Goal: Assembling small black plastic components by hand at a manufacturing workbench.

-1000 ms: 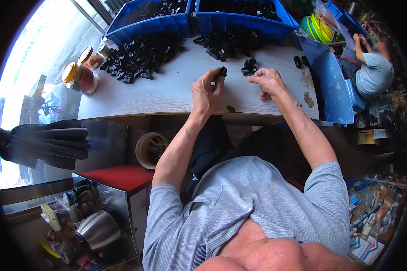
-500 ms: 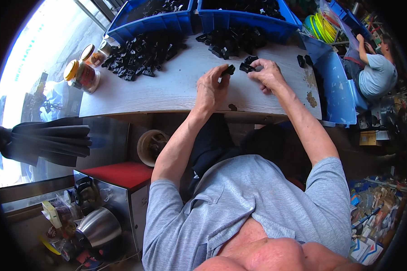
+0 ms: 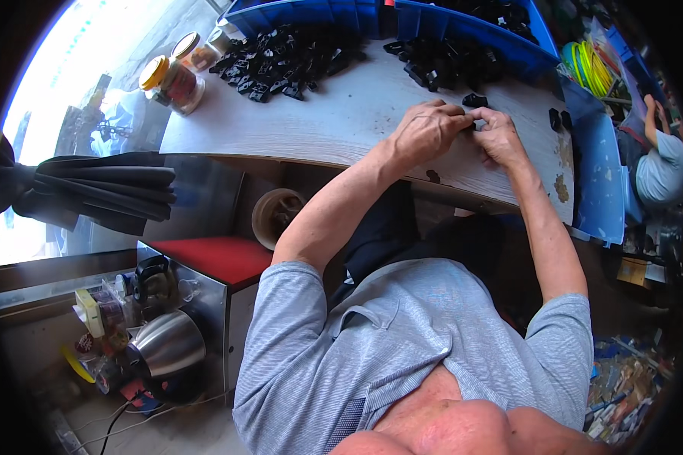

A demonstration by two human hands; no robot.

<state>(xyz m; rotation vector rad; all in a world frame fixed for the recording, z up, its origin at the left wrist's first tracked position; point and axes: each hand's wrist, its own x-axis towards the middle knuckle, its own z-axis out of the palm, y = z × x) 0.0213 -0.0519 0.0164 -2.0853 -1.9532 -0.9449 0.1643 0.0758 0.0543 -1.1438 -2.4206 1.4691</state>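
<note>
Apparently fitting black plastic part [image 3: 473,126] above tabletop [image 3: 341,114], pinched in near-closed fingers of left hand [image 3: 429,132] and right hand [image 3: 500,139]; probably align steadily next.

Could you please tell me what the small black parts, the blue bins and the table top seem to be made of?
Small black parts: probably hard plastic, given shiny highlights; painted metal is possible.
Blue bins: likely moulded plastic, with smooth, evenly coloured walls.
Table top: pale wood-grain finish, perhaps laminated board; brown patches look worn.
</note>
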